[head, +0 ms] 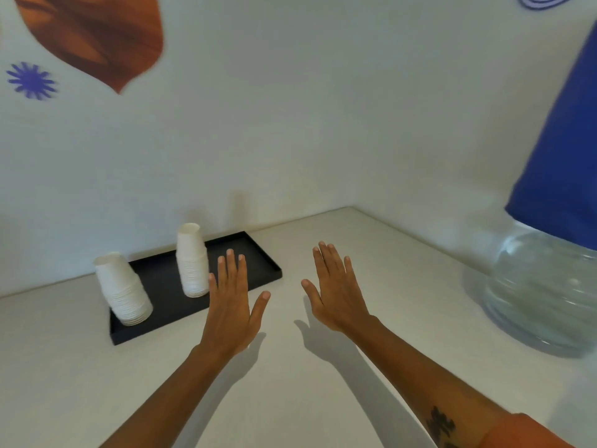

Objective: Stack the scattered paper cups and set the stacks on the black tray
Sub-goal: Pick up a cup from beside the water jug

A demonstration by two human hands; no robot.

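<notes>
A black tray (245,253) lies on the white table near the back wall, left of centre. Two stacks of white paper cups stand upside down on it: one stack (122,289) at the tray's left end, the other stack (192,260) near its middle. My left hand (231,299) hovers flat, palm down, fingers spread, just in front of the tray's near edge and right of the middle stack. My right hand (336,292) is also flat and spread, to the right of the tray. Both hands hold nothing.
A large clear glass vessel (546,292) with a blue shape above it stands at the right of the white table (290,399). The wall behind carries an orange shape and a blue star decoration.
</notes>
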